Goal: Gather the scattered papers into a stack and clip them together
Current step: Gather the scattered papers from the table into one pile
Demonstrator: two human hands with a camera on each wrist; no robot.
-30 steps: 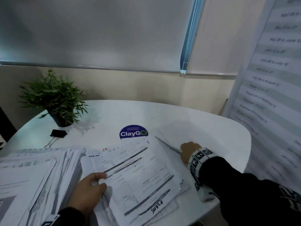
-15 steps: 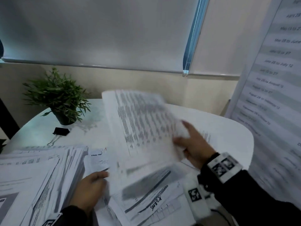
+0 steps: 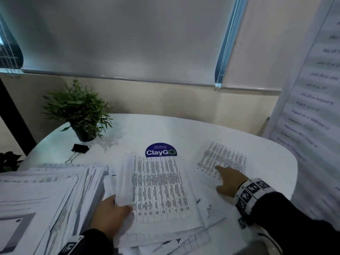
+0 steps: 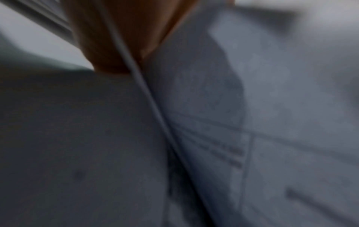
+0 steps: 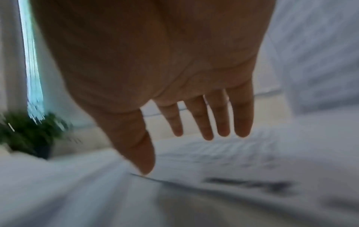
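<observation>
One "ClayGo" sticker (image 3: 161, 152) behind papers (image 3: 160, 190)

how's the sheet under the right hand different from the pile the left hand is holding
The single sheet lies flat and alone on the table, under the right hand with straight fingers. The gathered pile is many layered sheets, its edge gripped by the left hand. Both show dense printed columns.

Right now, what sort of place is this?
Probably an office or meeting room: a white round table covered with printed papers, a roller blind over the window, a dated schedule banner at the right, and a "ClayGO" clean-up sticker.
</observation>
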